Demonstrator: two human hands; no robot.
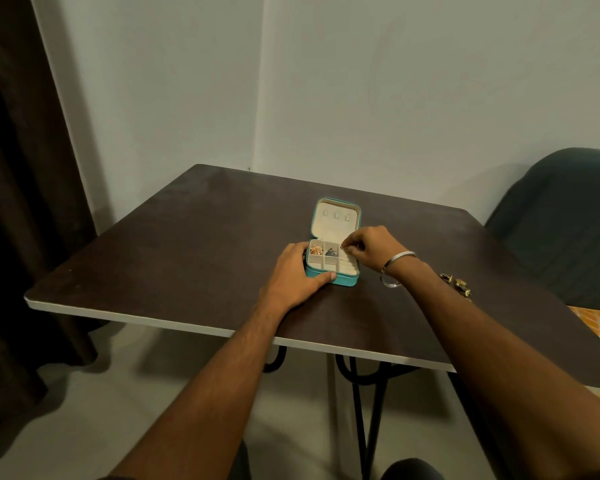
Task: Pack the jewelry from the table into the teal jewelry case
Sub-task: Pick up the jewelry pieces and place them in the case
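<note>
While left hand (297,271) grips open teal case (332,258), lid hinged away, right hand (371,245) pinches small jewelry.

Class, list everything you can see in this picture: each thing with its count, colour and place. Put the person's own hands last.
table: one, dark brown top with a white edge, centre
teal jewelry case: one, teal with cream lining, open, mid-table
rose-gold jewelry: small pile, back-left compartment
dark jewelry: small pile, back-middle compartment
gold and black pieces: a few, on the table beyond the right forearm
chair: one, dark, right of the table
curtain: one, dark brown, left
left hand: grips the case's near-left corner
right hand: pinches something tiny over the case; silver bangle on its wrist
</note>
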